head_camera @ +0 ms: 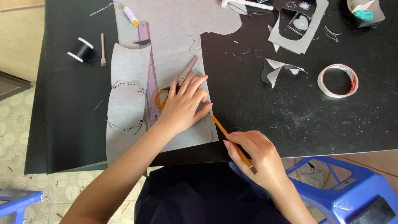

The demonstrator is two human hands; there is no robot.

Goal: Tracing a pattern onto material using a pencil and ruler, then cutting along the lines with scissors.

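Right hand: you pinch a yellow pencil.
Left hand: spread flat on grey fabric, its edge pencil-marked.

Black table surface bears the following. At ten o'clock: black thread spool with a small pronged metal tool just beside it. At twelve: white glue stick with yellow cap. At two: grey fabric offcuts; white tape roll near them. At five, off the table: blue plastic stool.

A black table bears grey fabric, a tape roll and a thread spool.
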